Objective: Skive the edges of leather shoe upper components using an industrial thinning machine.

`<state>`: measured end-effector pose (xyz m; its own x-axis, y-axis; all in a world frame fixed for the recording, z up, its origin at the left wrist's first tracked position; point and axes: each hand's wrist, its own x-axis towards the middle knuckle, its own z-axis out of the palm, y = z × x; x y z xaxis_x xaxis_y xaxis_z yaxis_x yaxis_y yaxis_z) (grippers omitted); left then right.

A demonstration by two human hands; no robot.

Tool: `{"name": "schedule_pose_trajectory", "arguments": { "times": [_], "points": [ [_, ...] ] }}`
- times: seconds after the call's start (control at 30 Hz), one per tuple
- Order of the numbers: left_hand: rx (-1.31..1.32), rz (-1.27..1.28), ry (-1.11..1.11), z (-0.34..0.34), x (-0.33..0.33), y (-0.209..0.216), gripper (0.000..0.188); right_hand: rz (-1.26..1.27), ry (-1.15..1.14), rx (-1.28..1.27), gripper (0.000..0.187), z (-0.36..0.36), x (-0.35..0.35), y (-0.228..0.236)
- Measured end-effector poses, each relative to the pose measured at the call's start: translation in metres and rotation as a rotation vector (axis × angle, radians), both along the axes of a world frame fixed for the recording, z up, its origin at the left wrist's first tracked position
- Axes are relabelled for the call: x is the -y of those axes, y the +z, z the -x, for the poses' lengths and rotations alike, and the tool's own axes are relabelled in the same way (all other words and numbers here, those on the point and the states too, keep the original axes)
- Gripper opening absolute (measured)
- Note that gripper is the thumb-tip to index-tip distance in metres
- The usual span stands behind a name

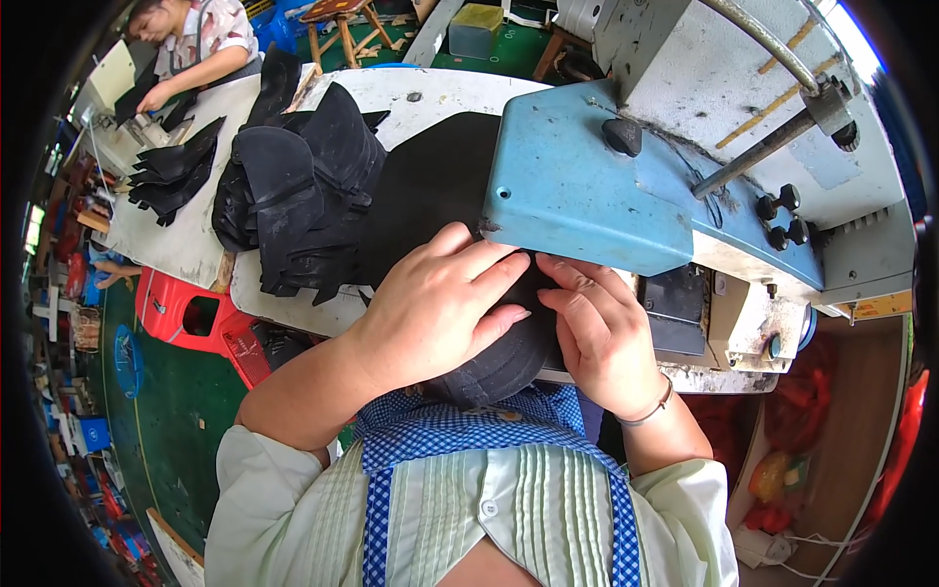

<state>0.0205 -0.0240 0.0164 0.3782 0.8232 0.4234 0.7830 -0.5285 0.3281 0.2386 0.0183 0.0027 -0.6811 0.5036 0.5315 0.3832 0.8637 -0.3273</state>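
A black, sheet-like curved piece [499, 367] lies under the front of a blue-covered machine [587, 186], its lower part hanging toward my lap. My left hand [435, 303] bears on this piece from the left, forefinger and thumb at its edge. From the right, my right hand [599, 328] grips it with bent fingers, the tips close under the blue cover. The spot where the piece meets the machine is hidden by my fingers and the cover. To the left, a heap of similar black pieces [293, 186] covers part of the white table [411, 93].
A smaller black stack [176, 171] lies farther left. Across the table a person [201, 49] works at another machine. A red plastic stool [191, 318] stands below the table's left side. Metal rod [753, 147] and black knobs [782, 215] stick out of my machine.
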Motion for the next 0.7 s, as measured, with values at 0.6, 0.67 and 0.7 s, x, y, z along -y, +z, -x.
{"name": "schedule_pose_trajectory", "arguments": {
  "times": [0.6, 0.67, 0.7],
  "points": [
    [0.010, 0.031, -0.017, 0.012, -0.012, -0.001, 0.043, -0.013, -0.045, -0.022, 0.031, 0.003, 0.001, -0.001],
    [0.021, 0.039, -0.026, 0.013, -0.013, 0.000, 0.039, -0.019, -0.044, -0.020, 0.031, 0.002, 0.001, 0.000],
    [0.021, 0.039, -0.026, 0.013, -0.013, 0.000, 0.039, -0.024, -0.046, -0.016, 0.032, 0.002, 0.001, 0.000]
  ]
}}
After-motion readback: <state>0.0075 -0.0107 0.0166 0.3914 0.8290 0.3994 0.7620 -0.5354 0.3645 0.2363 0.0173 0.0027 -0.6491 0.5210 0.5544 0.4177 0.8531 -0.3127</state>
